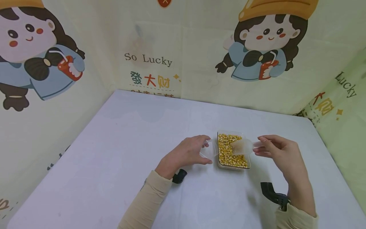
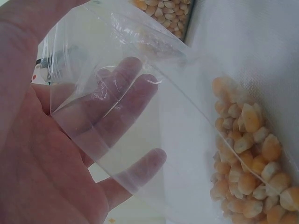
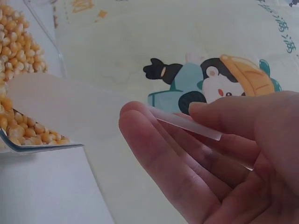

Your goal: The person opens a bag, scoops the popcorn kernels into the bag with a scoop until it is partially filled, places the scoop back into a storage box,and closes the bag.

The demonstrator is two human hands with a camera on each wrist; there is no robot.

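Corn kernels (image 1: 226,156), yellow and cream, fill a clear rectangular container (image 1: 232,167) with a dark rim; in the head view it stands on a white table (image 1: 137,152), between a person's two hands. The left hand (image 1: 187,151) curves around a clear plastic item (image 1: 210,151) just beside the container, thumb and fingers spread apart on its near and far sides. From the right, the right hand (image 1: 281,152) pinches the narrow handle of a translucent scoop (image 1: 241,147), whose wide end lies over the kernels. Beige sleeves (image 1: 145,198) cover both forearms, and behind the table hangs a pale backdrop (image 1: 197,63) printed with cartoon figures and "So Lucky". In the left wrist view, the plastic is thin and see-through, with the hand's extended fingers visible through it; kernels appear at the top and at the lower right, though whether the lower ones sit inside the plastic or behind it I cannot tell. In the right wrist view, the scoop handle runs between thumb and fingers, and the blurred wide end reaches left over kernels in the container's corner.
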